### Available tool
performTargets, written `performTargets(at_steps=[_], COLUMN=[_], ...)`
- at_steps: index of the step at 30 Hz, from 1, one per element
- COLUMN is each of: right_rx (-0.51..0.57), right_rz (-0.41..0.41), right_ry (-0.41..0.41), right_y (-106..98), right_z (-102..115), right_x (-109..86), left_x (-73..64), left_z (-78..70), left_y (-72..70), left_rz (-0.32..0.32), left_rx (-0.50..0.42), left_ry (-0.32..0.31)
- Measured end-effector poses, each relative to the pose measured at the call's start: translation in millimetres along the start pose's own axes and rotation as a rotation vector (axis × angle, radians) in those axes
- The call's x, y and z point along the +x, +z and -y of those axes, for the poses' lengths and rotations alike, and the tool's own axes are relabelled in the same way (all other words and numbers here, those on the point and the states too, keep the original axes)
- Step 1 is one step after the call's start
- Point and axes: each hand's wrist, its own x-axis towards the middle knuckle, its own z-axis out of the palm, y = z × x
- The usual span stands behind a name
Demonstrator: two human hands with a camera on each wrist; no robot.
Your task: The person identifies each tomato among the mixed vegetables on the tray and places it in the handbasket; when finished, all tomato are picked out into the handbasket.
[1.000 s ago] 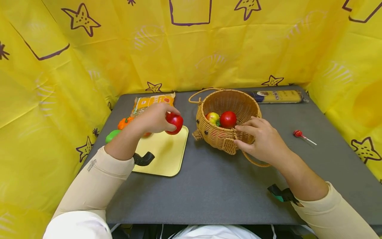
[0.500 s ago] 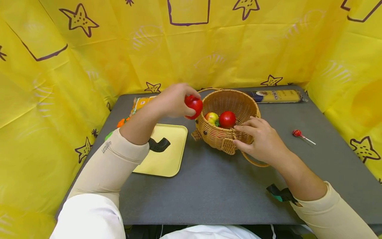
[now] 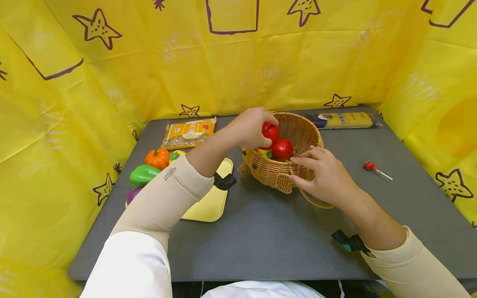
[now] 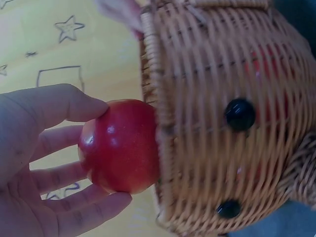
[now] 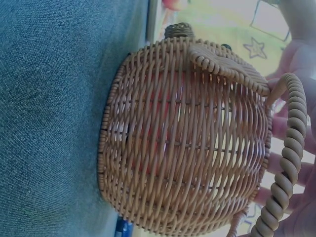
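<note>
In the head view, my left hand (image 3: pixel 252 127) grips a red apple (image 3: pixel 271 132) at the left side of the wicker basket's mouth. The left wrist view shows the thumb and fingertips around the apple (image 4: pixel 121 145), right at the rim of the basket (image 4: pixel 197 123). Inside the basket (image 3: pixel 261 170) lie a round red fruit (image 3: pixel 282 150) and a mostly hidden yellow-red fruit. My right hand (image 3: pixel 322 171) holds the basket's near-right rim, thumb outside. In the right wrist view, its fingers lie behind the rim and the twisted handle (image 5: pixel 295 128).
A pale yellow tray (image 3: pixel 208 209) lies left of the basket, partly under the left arm. Beyond it are an orange pumpkin (image 3: pixel 157 158), a green vegetable (image 3: pixel 143 176), a purple one (image 3: pixel 133 194) and a food bag (image 3: pixel 189 134). Rightward are a lollipop (image 3: pixel 369 166) and a long yellow packet (image 3: pixel 348 120).
My left hand has carried the red apple rightward from above the tray to the basket's mouth. The right hand has stayed on the rim.
</note>
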Motion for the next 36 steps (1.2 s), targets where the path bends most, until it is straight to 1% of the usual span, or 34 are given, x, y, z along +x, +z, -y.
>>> performTargets(at_steps=[6, 11, 14, 17, 22, 26, 29, 32, 36], right_rx=[0.000, 0.000, -0.006, -0.009, -0.009, -0.016, -0.020, -0.021, -0.015], right_rz=[0.013, 0.006, -0.004, -0.010, 0.003, 0.019, 0.043, 0.064, 0.054], right_ry=[0.003, 0.001, -0.011, -0.017, -0.004, 0.004, 0.026, 0.050, 0.047], right_y=[-1, -1, 0, 1, 1, -1, -2, -3, -3], right_z=[2, 2, 1, 1, 1, 2, 2, 3, 3], right_x=[0.2, -0.4, -1.0, -1.4, -1.2, -0.3, 0.3, 0.2, -1.0], left_x=[11.5, 16.9, 17.7, 16.0, 7.2, -3.4, -11.9, -21.0, -34.4], left_z=[-4.3, -5.8, -6.3, -6.7, -5.3, 0.8, 10.9, 25.0, 46.6], left_y=[17.8, 30.3, 34.4, 34.2, 26.6, 18.5, 14.0, 9.1, 3.6], left_rz=[0.063, 0.108, 0.123, 0.123, 0.097, 0.072, 0.053, 0.051, 0.059], left_rx=[0.041, 0.050, 0.058, 0.057, 0.041, 0.052, 0.038, 0.016, 0.023], left_ry=[-0.018, -0.023, -0.023, -0.025, -0.025, -0.039, -0.063, -0.088, -0.122])
